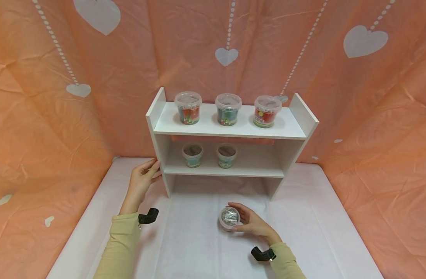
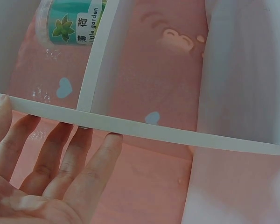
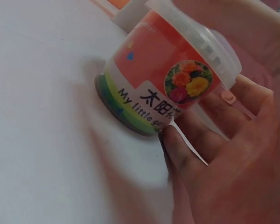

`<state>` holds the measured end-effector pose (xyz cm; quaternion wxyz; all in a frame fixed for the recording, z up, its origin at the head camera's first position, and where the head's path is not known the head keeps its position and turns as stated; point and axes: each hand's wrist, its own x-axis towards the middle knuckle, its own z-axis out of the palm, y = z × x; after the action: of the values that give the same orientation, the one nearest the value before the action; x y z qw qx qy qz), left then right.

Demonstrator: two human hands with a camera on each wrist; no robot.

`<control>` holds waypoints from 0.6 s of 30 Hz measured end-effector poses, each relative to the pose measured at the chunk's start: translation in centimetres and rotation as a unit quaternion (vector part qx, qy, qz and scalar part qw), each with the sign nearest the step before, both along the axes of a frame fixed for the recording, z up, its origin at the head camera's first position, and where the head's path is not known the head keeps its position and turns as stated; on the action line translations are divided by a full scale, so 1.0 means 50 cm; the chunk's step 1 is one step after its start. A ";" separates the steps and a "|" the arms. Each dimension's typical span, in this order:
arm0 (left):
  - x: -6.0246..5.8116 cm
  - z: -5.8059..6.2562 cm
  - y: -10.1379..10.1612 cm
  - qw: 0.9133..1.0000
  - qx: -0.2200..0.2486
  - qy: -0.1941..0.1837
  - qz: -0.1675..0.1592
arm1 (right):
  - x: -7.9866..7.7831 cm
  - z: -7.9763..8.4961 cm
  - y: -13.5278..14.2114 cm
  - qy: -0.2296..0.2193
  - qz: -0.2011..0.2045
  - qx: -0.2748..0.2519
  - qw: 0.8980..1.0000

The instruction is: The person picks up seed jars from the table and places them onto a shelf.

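Note:
My right hand (image 1: 252,223) holds a lidded plastic tub (image 1: 229,217) by its side, low over the white tabletop before the shelf. In the right wrist view this tub (image 3: 163,70) shows a red label with a round flower picture and "My little" lettering; whether its base touches the cloth I cannot tell. At the left side of the white two-tier shelf (image 1: 226,171), my left hand (image 1: 141,180) touches the side panel, fingers fairly straight. In the left wrist view the fingertips (image 2: 113,140) meet the panel's edge (image 2: 177,135), and the thumb lies at that edge.
Three lidded tubs stand on the top tier: left (image 1: 188,108), middle (image 1: 228,110), right (image 1: 266,111). Below, two smaller-looking tubs, left (image 1: 192,155) and right (image 1: 226,155), sit on the lower tier. An orange cloth (image 1: 199,46) with white hearts hangs around the white table (image 1: 310,224).

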<state>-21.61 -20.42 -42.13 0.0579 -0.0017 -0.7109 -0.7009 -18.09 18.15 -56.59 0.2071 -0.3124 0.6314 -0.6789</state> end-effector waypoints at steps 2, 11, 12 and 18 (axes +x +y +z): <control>0.001 0.001 0.001 1.000 0.000 -0.003 0.002 | 0.001 0.001 -0.002 -0.004 0.001 0.001 1.000; 0.001 0.000 -0.001 1.000 -0.004 -0.001 0.002 | 0.003 0.007 -0.008 -0.017 -0.020 0.020 0.999; 0.000 -0.001 -0.001 1.000 -0.005 0.001 0.001 | 0.003 0.007 -0.009 -0.018 -0.022 0.020 0.999; -0.001 -0.001 0.000 1.000 -0.002 0.005 0.001 | 0.002 0.007 -0.007 -0.018 -0.026 0.015 0.999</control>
<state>-21.65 -20.43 -42.18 0.0622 -0.0046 -0.7117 -0.6997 -17.98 17.78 -56.23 0.2056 -0.2804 0.6456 -0.6800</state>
